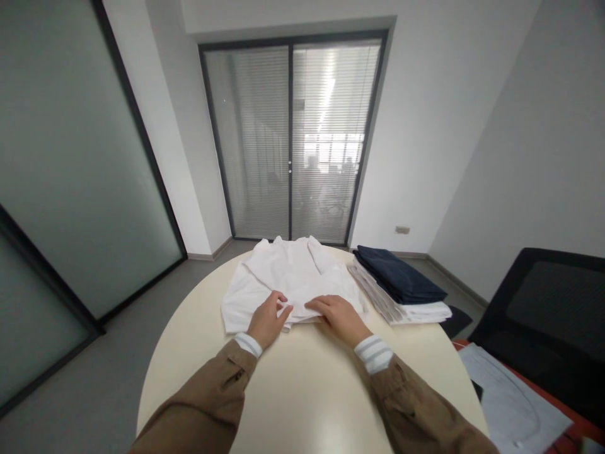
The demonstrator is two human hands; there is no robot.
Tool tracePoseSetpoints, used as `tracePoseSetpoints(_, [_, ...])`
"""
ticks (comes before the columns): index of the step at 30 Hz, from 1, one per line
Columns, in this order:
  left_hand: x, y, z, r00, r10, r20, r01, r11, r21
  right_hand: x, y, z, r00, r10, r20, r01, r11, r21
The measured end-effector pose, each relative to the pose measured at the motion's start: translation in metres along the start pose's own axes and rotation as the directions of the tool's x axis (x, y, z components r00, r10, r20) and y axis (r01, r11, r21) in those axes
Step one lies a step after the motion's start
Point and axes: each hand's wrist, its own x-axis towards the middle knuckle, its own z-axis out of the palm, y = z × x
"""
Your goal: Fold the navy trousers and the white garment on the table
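As the head view looks down on a round cream table (302, 397), a rumpled white shirt (288, 280) lies at twelve o'clock, its near side folded over. The left hand (268, 321) and right hand (338, 319) stand apart, fingertips (283, 310) resting on that fold, neither clamped on the cloth. At two o'clock, just beside the shirt, a navy garment (397, 276) tops a white folded garment (420, 312) and a grey-patterned stack edge (373, 291). Farther out, a black mesh chair (548, 302) sits at three o'clock, a paper sheet with curved lines (510, 403) at four, and a glass door with blinds (290, 142) at twelve.
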Motion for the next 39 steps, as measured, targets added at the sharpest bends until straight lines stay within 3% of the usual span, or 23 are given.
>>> tracePoseSetpoints(4, [-0.004, 0.017, -0.010, 0.965, 0.260, 0.040, -0.263, 0.946, 0.188, -0.001, 0.010, 0.005, 0.956, 0.287, -0.053, -0.285, 0.958, 0.038])
tracePoseSetpoints(7, [-0.008, 0.029, -0.012, 0.949, 0.293, 0.118, -0.315, 0.906, 0.283, 0.000, 0.010, 0.006, 0.888, 0.450, -0.092, -0.449, 0.893, 0.032])
tracePoseSetpoints(10, [-0.013, 0.031, -0.006, 0.955, 0.261, 0.139, -0.294, 0.894, 0.339, 0.000, 0.011, 0.006, 0.857, 0.500, -0.126, -0.498, 0.866, 0.049])
tracePoseSetpoints(16, [-0.011, 0.016, 0.004, 0.973, 0.199, 0.119, -0.231, 0.865, 0.446, -0.001, 0.012, 0.006, 0.846, 0.516, -0.137, -0.518, 0.855, 0.026])
tracePoseSetpoints(21, [-0.005, 0.014, -0.007, 0.978, 0.202, 0.048, -0.200, 0.856, 0.477, -0.002, 0.016, 0.005, 0.841, 0.528, -0.117, -0.534, 0.845, -0.034])
tracePoseSetpoints(23, [-0.004, 0.020, -0.014, 0.981, 0.191, 0.022, -0.177, 0.854, 0.489, -0.003, 0.021, 0.001, 0.873, 0.479, -0.095, -0.481, 0.877, 0.003])
tracePoseSetpoints(26, [-0.004, 0.033, -0.025, 0.989, 0.149, 0.009, -0.135, 0.871, 0.471, -0.006, 0.028, -0.009, 0.945, 0.320, -0.067, -0.307, 0.939, 0.156])
tracePoseSetpoints(29, [-0.008, 0.046, -0.032, 0.992, 0.072, 0.105, -0.107, 0.922, 0.373, -0.010, 0.030, -0.025, 0.981, 0.182, -0.061, -0.158, 0.948, 0.277])
tracePoseSetpoints(32, [-0.017, 0.053, -0.034, 0.940, 0.036, 0.340, -0.132, 0.956, 0.262, -0.014, 0.023, -0.038, 0.995, 0.098, -0.002, -0.090, 0.926, 0.365])
tracePoseSetpoints(35, [-0.026, 0.055, -0.033, 0.823, 0.028, 0.568, -0.138, 0.979, 0.152, -0.018, 0.015, -0.040, 0.991, 0.063, 0.116, -0.109, 0.889, 0.444])
tracePoseSetpoints(37, [-0.030, 0.057, -0.034, 0.759, 0.006, 0.651, -0.121, 0.984, 0.131, -0.020, 0.014, -0.036, 0.974, 0.062, 0.219, -0.165, 0.856, 0.490])
tracePoseSetpoints(39, [-0.031, 0.060, -0.036, 0.717, -0.028, 0.696, -0.090, 0.987, 0.132, -0.023, 0.015, -0.030, 0.925, 0.064, 0.375, -0.268, 0.810, 0.521])
